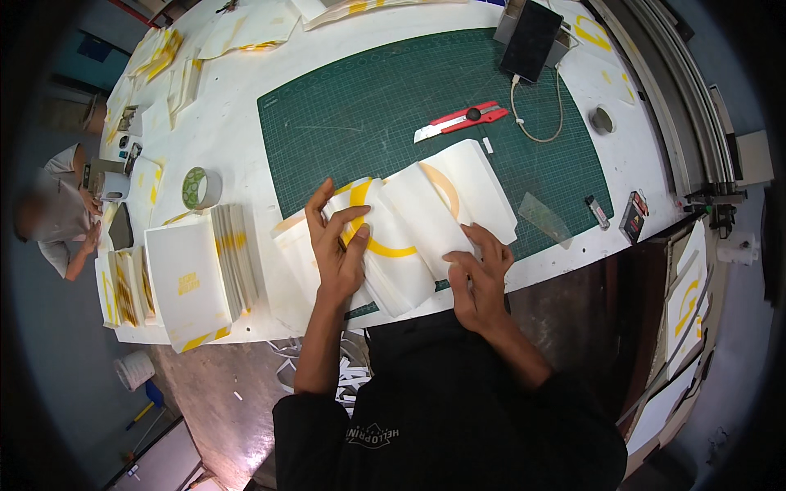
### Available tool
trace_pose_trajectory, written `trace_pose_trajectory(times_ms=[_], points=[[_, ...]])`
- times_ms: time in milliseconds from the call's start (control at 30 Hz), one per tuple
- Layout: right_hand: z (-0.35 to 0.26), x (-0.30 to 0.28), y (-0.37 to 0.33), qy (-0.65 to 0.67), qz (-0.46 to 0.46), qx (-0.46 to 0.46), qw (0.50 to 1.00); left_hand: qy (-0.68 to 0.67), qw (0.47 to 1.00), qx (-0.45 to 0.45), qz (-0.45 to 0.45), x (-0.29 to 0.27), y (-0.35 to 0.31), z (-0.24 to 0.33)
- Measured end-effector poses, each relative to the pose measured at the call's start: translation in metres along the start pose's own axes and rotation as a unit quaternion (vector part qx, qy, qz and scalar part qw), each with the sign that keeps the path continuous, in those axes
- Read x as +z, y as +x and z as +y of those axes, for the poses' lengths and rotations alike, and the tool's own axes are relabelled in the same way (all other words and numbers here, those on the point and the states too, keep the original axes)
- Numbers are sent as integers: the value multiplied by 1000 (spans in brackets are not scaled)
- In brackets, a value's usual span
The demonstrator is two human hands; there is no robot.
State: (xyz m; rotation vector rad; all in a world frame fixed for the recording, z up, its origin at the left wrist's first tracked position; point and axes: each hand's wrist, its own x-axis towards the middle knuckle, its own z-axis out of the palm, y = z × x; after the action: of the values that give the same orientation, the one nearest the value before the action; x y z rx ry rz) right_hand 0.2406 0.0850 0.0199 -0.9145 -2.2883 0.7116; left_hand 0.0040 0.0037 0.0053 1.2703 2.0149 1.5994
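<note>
Folded white paper sheets with yellow curved print (401, 237) lie in front of me, over the near edge of the green cutting mat (319, 123). My left hand (338, 250) grips their left side, thumb and bent fingers on the yellow band. At the lower right edge of the sheets, my right hand (479, 282) pinches the paper between thumb and fingers. Some of the paper's underside is hidden. Beyond the sheets rests a red utility knife (467, 120) with its blade out, apart from both hands.
Left of me stand stacks of folded printed papers (192, 270) and a tape roll (201, 188). A phone (532, 41) with a cable is at the far right. A clear plastic piece (544, 219) and a small box (633, 216) lie right. Another person (70, 209) sits far left.
</note>
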Motion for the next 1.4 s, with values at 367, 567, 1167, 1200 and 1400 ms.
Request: trace_pose_trajectory(times_ms=[367, 567, 1167, 1200, 1400], points=[[-17, 27, 17, 50, 158, 17, 986, -37, 999, 11, -3, -6, -2, -3], [-44, 5, 19, 189, -22, -135, 973, -28, 999, 26, 3, -3, 0, -7], [44, 2, 6, -263, 105, 33, 959, 21, 1000, 7, -2, -1, -1, 2], [42, 3, 7, -197, 106, 17, 974, 23, 1000, 8, 1, -1, -1, 2], [14, 8, 0, 186, 32, 12, 982, -32, 999, -9, 17, -1, -1, -1]])
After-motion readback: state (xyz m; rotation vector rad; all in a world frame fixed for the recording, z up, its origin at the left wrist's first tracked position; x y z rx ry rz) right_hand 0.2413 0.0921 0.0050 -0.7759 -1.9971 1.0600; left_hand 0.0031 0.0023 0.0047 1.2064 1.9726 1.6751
